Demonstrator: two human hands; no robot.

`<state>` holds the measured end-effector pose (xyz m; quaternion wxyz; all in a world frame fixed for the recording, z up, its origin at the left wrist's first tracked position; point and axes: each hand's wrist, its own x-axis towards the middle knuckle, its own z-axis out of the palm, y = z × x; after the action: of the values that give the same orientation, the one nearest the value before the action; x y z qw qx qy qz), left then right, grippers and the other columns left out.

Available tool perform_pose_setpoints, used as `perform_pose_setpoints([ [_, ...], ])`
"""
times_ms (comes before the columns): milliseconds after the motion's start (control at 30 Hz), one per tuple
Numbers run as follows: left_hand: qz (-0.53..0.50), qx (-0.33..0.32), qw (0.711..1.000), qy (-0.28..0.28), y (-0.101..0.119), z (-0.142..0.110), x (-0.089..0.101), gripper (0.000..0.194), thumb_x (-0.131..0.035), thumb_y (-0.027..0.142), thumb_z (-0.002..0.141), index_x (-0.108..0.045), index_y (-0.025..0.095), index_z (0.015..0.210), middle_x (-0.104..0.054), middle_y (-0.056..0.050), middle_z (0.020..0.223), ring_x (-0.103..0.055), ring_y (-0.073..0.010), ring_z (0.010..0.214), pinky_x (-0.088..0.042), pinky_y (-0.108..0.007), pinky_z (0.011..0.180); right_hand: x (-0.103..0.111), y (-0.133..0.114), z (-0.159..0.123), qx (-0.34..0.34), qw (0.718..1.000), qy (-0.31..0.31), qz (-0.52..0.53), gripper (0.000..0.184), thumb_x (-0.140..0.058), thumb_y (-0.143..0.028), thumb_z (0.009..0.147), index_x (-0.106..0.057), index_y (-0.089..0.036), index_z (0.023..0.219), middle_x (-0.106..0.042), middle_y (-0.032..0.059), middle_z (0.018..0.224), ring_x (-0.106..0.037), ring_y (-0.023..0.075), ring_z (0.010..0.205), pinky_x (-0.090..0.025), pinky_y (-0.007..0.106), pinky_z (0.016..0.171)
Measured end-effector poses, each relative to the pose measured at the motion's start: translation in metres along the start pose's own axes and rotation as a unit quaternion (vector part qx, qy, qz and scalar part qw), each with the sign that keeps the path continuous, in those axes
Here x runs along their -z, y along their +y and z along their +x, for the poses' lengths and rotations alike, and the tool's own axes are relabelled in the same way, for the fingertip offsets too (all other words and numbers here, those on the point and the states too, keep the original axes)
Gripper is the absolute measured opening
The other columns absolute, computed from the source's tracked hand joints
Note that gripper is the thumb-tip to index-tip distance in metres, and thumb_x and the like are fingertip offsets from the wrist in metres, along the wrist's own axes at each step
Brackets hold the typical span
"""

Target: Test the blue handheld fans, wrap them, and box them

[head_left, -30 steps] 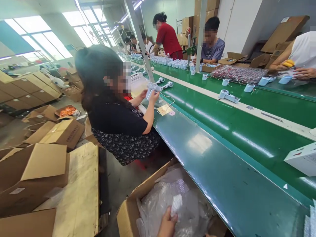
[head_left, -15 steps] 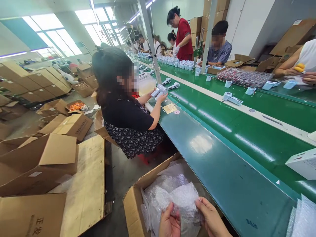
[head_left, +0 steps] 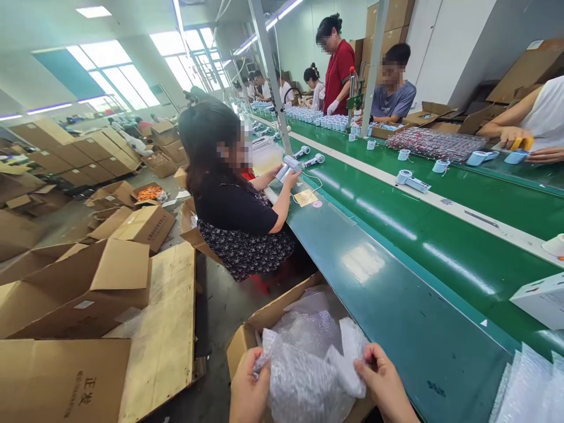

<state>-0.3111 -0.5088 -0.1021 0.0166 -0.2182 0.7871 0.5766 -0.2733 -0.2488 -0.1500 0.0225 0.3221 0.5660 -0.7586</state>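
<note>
A clear bubble wrap bag (head_left: 304, 376) is stretched between my two hands, above an open cardboard box (head_left: 240, 346). My left hand (head_left: 251, 382) pinches its left edge, fingers closed. On the other side, my right hand (head_left: 383, 376) grips the right edge between thumb and fingers. More bubble wrap sheets (head_left: 304, 320) lie in the box beneath. Whether the piece I hold is one layer or several I cannot tell.
A green worktable (head_left: 374, 282) runs beside the box, with a stack of bubble wrap (head_left: 529, 388) at its near right end. A co-worker (head_left: 233, 194) sits ahead holding a grey-white appliance (head_left: 288, 170). Beyond runs a green conveyor (head_left: 440, 235). Cardboard boxes (head_left: 57, 376) stand at left.
My hands have moved apart, the left one to the left, spreading the bubble wrap wider. The view has shifted slightly. The co-worker ahead still holds the appliance.
</note>
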Motion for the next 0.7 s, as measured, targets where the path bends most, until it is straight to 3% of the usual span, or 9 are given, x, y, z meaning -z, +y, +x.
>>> perform_pose_setpoints([
  [100,0.126,-0.037,0.990,-0.046,0.015,-0.004,0.003,0.033,-0.067,0.047,0.060,-0.065,0.020,0.078,-0.067,-0.001,0.072,-0.059,-0.0199,0.066,-0.045,-0.027,0.062,0.004,-0.012,-0.004,0.094,0.993,-0.047,-0.051,0.030,-0.080,-0.033,0.053,-0.064,-0.021,0.076,-0.065,0.0049,0.097,-0.059,0.0236,0.094,-0.047,0.029,0.078],
  [200,0.121,-0.040,0.987,-0.101,0.030,-0.017,-0.013,0.038,-0.063,0.045,0.062,-0.063,0.020,0.090,-0.070,-0.004,0.084,-0.063,-0.0228,0.077,-0.048,-0.028,0.071,0.000,-0.035,-0.011,0.052,0.992,-0.088,0.074,0.064,-0.082,-0.029,0.053,-0.059,-0.026,0.113,-0.056,0.0099,0.128,-0.055,0.0281,0.113,-0.045,0.038,0.091],
  [300,0.163,-0.059,0.976,-0.134,0.044,-0.028,-0.030,0.031,-0.056,0.038,0.068,-0.058,0.022,0.094,-0.070,-0.005,0.090,-0.064,-0.0233,0.077,-0.047,-0.030,0.070,-0.004,-0.058,-0.020,-0.048,0.971,-0.112,0.203,0.083,-0.084,-0.025,0.053,-0.047,-0.028,0.128,-0.065,0.0095,0.117,-0.063,0.0275,0.102,-0.047,0.042,0.089],
  [367,0.229,-0.062,0.962,-0.139,0.050,-0.029,-0.037,0.025,-0.050,0.036,0.073,-0.057,0.023,0.093,-0.069,-0.005,0.086,-0.063,-0.0237,0.071,-0.045,-0.032,0.067,-0.002,-0.068,-0.022,-0.121,0.949,-0.124,0.262,0.070,-0.084,-0.024,0.056,-0.055,-0.022,0.119,-0.071,0.0092,0.105,-0.066,0.0277,0.098,-0.048,0.042,0.089],
  [433,0.250,-0.049,0.958,-0.130,0.052,-0.027,-0.041,0.031,-0.046,0.040,0.077,-0.057,0.022,0.101,-0.069,-0.006,0.083,-0.063,-0.0254,0.071,-0.044,-0.034,0.069,0.002,-0.073,-0.020,-0.192,0.920,-0.107,0.325,0.049,-0.081,-0.027,0.061,-0.062,-0.018,0.106,-0.074,0.0085,0.094,-0.068,0.0267,0.092,-0.050,0.042,0.089],
  [500,0.202,-0.032,0.970,-0.132,0.048,-0.024,-0.046,0.043,-0.050,0.046,0.076,-0.057,0.022,0.111,-0.070,-0.007,0.085,-0.064,-0.0270,0.078,-0.044,-0.036,0.075,0.007,-0.074,-0.015,-0.228,0.890,-0.070,0.388,0.035,-0.078,-0.028,0.067,-0.065,-0.017,0.097,-0.075,0.0065,0.087,-0.070,0.0244,0.085,-0.052,0.041,0.088],
  [600,0.027,0.048,0.980,-0.193,0.032,-0.032,-0.063,0.045,-0.066,0.053,0.063,-0.067,0.021,0.094,-0.070,-0.006,0.079,-0.064,-0.0273,0.079,-0.045,-0.036,0.076,0.010,-0.076,-0.007,-0.191,0.869,-0.022,0.457,0.027,-0.073,-0.025,0.071,-0.065,-0.019,0.097,-0.076,0.0034,0.089,-0.070,0.0204,0.082,-0.054,0.038,0.087],
  [633,-0.058,0.096,0.968,-0.224,0.027,-0.038,-0.072,0.046,-0.069,0.057,0.060,-0.068,0.020,0.087,-0.070,-0.007,0.078,-0.064,-0.0273,0.079,-0.046,-0.036,0.075,0.008,-0.078,-0.006,-0.165,0.868,-0.010,0.469,0.029,-0.073,-0.023,0.072,-0.065,-0.021,0.100,-0.075,0.0018,0.091,-0.070,0.0189,0.084,-0.055,0.036,0.086],
  [700,-0.227,0.195,0.914,-0.275,0.019,-0.055,-0.091,0.059,-0.069,0.068,0.056,-0.070,0.018,0.086,-0.071,-0.010,0.080,-0.065,-0.0289,0.081,-0.048,-0.038,0.074,0.004,-0.081,-0.006,-0.116,0.871,0.011,0.478,0.037,-0.075,-0.021,0.070,-0.063,-0.025,0.104,-0.075,-0.0015,0.093,-0.069,0.0164,0.086,-0.055,0.033,0.087],
])
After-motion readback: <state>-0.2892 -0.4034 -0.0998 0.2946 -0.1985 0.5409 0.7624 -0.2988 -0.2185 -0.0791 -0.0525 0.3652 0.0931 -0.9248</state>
